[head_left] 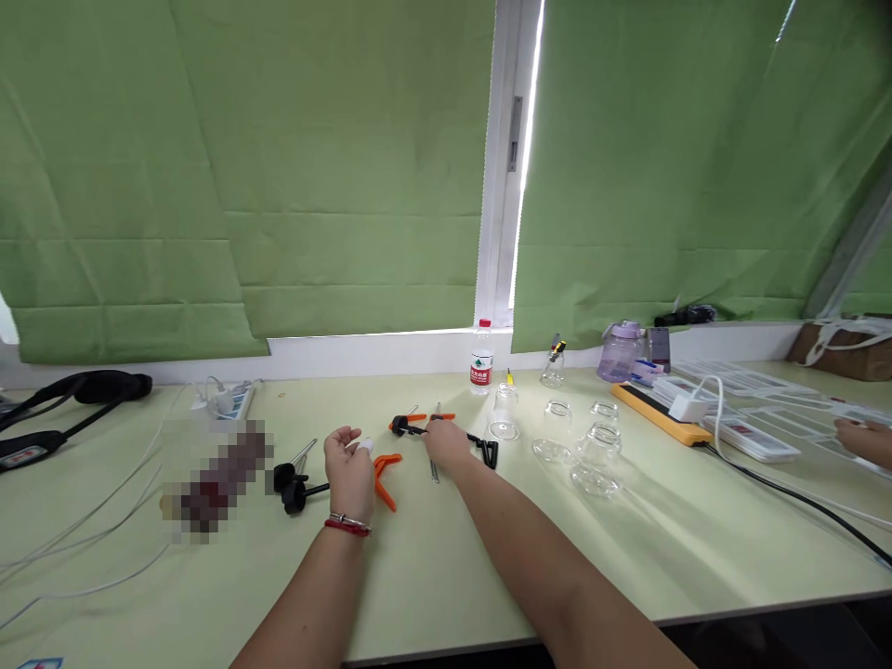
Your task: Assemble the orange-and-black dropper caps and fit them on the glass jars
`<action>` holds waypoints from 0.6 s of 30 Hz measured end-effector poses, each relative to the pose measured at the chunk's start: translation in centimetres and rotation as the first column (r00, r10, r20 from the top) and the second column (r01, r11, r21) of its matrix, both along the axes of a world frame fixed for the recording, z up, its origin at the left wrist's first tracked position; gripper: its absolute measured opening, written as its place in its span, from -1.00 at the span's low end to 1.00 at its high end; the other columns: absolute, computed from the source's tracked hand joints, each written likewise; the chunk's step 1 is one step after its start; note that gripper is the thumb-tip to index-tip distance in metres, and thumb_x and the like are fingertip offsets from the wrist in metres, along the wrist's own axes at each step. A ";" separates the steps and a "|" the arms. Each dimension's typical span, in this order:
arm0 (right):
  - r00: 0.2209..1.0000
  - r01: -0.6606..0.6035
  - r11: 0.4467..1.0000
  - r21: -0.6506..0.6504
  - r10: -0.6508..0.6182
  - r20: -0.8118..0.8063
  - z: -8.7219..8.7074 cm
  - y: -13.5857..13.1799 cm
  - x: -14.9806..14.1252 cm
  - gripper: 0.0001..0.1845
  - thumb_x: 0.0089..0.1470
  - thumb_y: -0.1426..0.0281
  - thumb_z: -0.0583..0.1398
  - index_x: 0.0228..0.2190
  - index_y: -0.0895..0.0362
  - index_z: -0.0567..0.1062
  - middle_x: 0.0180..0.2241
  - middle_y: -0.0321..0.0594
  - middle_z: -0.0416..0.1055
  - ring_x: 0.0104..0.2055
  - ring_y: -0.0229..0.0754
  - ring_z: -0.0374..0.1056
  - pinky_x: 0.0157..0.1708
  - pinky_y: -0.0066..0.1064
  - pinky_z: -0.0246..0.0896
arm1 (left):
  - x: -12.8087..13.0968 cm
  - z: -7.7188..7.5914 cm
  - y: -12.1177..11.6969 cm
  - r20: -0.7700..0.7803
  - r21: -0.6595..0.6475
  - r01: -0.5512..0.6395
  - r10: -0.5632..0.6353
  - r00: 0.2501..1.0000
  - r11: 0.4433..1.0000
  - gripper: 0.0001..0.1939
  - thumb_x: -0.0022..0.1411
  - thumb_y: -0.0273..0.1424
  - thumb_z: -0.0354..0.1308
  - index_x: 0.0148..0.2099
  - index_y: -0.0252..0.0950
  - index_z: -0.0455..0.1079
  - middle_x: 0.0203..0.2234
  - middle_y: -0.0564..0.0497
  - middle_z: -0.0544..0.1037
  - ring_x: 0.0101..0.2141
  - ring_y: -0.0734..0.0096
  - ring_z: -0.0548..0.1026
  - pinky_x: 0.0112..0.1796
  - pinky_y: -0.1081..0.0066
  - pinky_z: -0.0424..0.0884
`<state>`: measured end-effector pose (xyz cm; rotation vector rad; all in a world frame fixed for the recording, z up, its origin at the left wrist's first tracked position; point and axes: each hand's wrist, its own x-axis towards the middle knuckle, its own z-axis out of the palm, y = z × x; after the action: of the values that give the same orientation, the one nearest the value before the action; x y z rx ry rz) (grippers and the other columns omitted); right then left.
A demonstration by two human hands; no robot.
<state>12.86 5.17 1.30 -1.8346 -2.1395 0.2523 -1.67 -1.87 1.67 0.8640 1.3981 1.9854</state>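
My left hand (349,469) hovers over the pale green table (446,557) with its fingers curled, pinching something small and white that I cannot make out. An orange plastic handle piece (385,478) lies just right of it. My right hand (446,446) rests palm down on a black-and-orange pump tool (418,426), fingers closed around its middle. A thin metal rod (434,469) lies under that hand. Two black plungers with metal rods (293,483) lie left of my left hand.
Several clear glass cups (596,455) stand to the right, with a water bottle (481,358) and a purple jug (620,351) behind. A power strip (229,401) and cables lie left. Another person's hand (864,439) works at the far right among white cards.
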 end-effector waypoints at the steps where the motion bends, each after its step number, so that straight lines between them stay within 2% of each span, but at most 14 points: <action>1: 1.000 0.005 1.000 0.000 -0.005 0.010 -0.2 0.2 0.0 -0.72 0.14 0.32 0.06 -0.29 0.22 0.51 -0.27 0.05 0.48 -0.19 -0.04 0.41 -0.32 -0.36 0.20 | 0.1 0.0 -0.1 0.000 0.003 0.012 -0.012 1.000 1.000 -0.61 -0.06 -0.59 0.12 -0.14 -0.21 0.22 -0.19 0.03 0.38 -0.44 0.59 0.33 -0.52 0.58 0.32; 6: 0.998 0.036 0.999 -0.008 -0.035 0.060 -0.4 0.8 0.3 -0.75 0.09 0.32 0.13 -0.29 0.22 0.51 -0.28 0.05 0.48 -0.22 -0.04 0.42 -0.32 -0.37 0.21 | 0.4 -0.1 -0.3 -0.049 0.007 0.056 -0.056 0.997 0.998 -0.66 -0.05 -0.57 0.11 -0.17 -0.22 0.24 -0.23 0.05 0.41 -0.41 0.57 0.34 -0.47 0.57 0.32; 12: 0.995 0.041 0.999 0.006 -0.041 0.093 0.4 -0.1 0.5 -0.73 0.05 0.29 0.17 -0.31 0.25 0.52 -0.28 0.06 0.47 -0.24 -0.04 0.41 -0.32 -0.38 0.20 | 0.3 -0.2 -0.2 -0.104 -0.002 0.034 -0.034 0.994 0.999 -0.73 -0.03 -0.53 0.11 -0.21 -0.25 0.26 -0.27 0.04 0.42 -0.40 0.54 0.36 -0.41 0.49 0.33; 15: 0.996 0.008 0.998 0.064 -0.014 0.091 1.1 -1.6 -0.2 -0.70 0.13 0.28 0.08 -0.23 0.20 0.50 -0.16 0.05 0.42 -0.18 -0.08 0.39 -0.28 -0.39 0.18 | -0.4 0.2 -0.1 -0.184 -0.004 -0.026 0.025 0.983 1.000 -0.76 -0.04 -0.48 0.12 -0.23 -0.26 0.28 -0.31 0.03 0.44 -0.41 0.50 0.37 -0.40 0.46 0.33; 17: 0.997 -0.042 0.995 0.087 0.035 0.075 1.3 -3.0 -1.0 -0.69 0.15 0.25 0.04 -0.25 0.13 0.50 -0.18 -0.04 0.43 -0.18 -0.12 0.38 -0.28 -0.41 0.17 | -1.3 0.9 -0.3 -0.272 -0.016 -0.088 0.080 0.959 0.996 -0.78 -0.03 -0.42 0.12 -0.24 -0.26 0.29 -0.37 0.04 0.44 -0.44 0.47 0.38 -0.40 0.45 0.33; 18: 0.994 -0.103 0.991 0.089 0.100 0.042 1.3 -3.9 -1.4 -0.67 0.14 0.22 0.03 -0.31 0.12 0.52 -0.23 -0.08 0.45 -0.20 -0.12 0.38 -0.31 -0.42 0.16 | -2.0 1.4 -0.6 -0.330 -0.045 -0.126 0.104 0.938 0.991 -0.79 -0.01 -0.38 0.11 -0.25 -0.26 0.30 -0.43 0.05 0.43 -0.47 0.45 0.38 -0.43 0.44 0.32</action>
<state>11.42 1.28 2.57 -1.6959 -2.2345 0.1419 -3.65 -2.43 3.08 1.1461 1.7239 1.9307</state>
